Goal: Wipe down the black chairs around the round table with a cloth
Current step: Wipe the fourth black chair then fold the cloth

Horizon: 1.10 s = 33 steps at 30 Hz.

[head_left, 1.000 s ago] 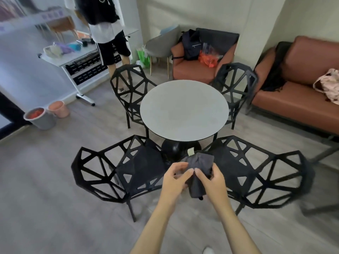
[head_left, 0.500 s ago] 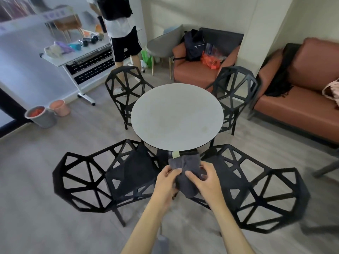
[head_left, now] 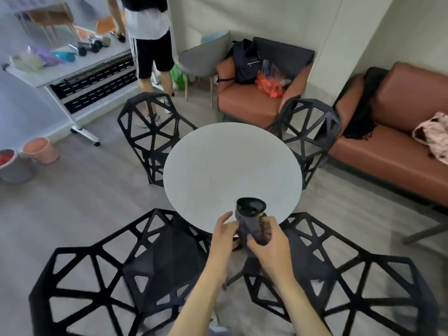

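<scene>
- We hold the cloth bunched between both hands, over the near edge of the worktop.
- Our left hand touches the cloth's left side with fingers loosely curled; whether it truly grips, we cannot tell.
- Our right hand is curled round the cloth, thumb pinching it from the front.
- The cloth stands up as a rough roll, its top end open like a mouth, with a small yellow-green tag at its right side.
- Four black chairs ring the worktop: near left chair, near right chair, far left chair, far right chair. The cloth touches none of them, so we judge the wiping not yet begun.
- Risks as we see them:
  - A rolled cloth gives a small wiping face; it would skip the thin struts unless we flatten it.
  - The chairs are open lattice, so the cloth or fingers could snag in a gap or slip through.
  - Struts have many sides; one pass along the tops would leave undersides dusty.
  - The near chairs sit tucked against the worktop, so their seats' inner parts may be missed unless pulled out.
  - A person stands beyond the far left chair; moving round there could mean a bump.
</scene>
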Tool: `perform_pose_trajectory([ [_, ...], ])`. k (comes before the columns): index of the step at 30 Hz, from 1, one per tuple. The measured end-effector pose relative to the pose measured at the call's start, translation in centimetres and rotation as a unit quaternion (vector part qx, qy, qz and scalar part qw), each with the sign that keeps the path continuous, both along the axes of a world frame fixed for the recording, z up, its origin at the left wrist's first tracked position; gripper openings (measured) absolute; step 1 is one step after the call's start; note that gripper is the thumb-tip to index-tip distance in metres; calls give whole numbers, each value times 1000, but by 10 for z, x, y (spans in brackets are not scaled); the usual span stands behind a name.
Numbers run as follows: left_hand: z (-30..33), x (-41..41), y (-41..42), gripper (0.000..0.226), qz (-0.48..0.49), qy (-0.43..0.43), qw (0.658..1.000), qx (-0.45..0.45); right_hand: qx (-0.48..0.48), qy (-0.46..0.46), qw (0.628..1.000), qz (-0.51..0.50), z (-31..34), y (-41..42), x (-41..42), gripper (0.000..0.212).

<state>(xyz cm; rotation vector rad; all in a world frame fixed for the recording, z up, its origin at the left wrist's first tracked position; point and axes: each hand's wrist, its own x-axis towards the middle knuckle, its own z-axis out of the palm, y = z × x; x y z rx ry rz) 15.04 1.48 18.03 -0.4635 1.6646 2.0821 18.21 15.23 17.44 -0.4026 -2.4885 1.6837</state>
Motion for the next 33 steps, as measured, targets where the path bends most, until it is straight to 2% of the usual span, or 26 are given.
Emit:
perform_pose_trajectory([
  [3, 4, -16, -3, 28, -43, 19, 997, 58, 106, 31, 994, 2, -5, -9, -27, 35],
  [5, 4, -25, -4, 22, -41, 11, 995, 86, 112, 17, 993, 35, -8, -13, -38, 31],
  [7, -2, -33, -8, 30, -10, -5, 996, 88, 67, 2, 995, 79, -8, -12, -44, 28],
  [9, -9, -42, -13, 30, 50, -42, 995, 80, -26, 3, 995, 100, -3, -4, -49, 27],
  [11, -16, -48, -16, 28, 112, -85, 987, 77, -101, -10, 992, 78, 0, 7, -56, 24],
  [13, -17, -50, -16, 27, 146, -113, 979, 83, -130, -32, 991, 24, -2, 17, -64, 21],
  [15, -13, -50, -13, 30, 152, -123, 976, 98, -153, -72, 985, -17, -6, 22, -70, 25],
  [18, -4, -50, -8, 33, 123, -118, 980, 106, -214, -140, 967, -1, -3, 26, -75, 36],
  [23, 5, -50, 3, 31, 107, -97, 987, 69, -220, -160, 962, 33, 1, 31, -84, 35],
  [25, 7, -49, 4, 34, 121, -96, 986, 58, -247, -171, 953, 48, 1, 33, -88, 30],
  [28, 9, -47, 2, 42, 127, -80, 987, 58, -250, -183, 948, 69, -2, 34, -91, 12],
  [31, 12, -46, -5, 46, 161, -56, 984, 52, -258, -164, 952, -32, -13, 40, -96, 22],
  [33, 14, -48, -12, 47, 181, -45, 981, 52, -314, -170, 926, -118, -19, 49, -97, 14],
])
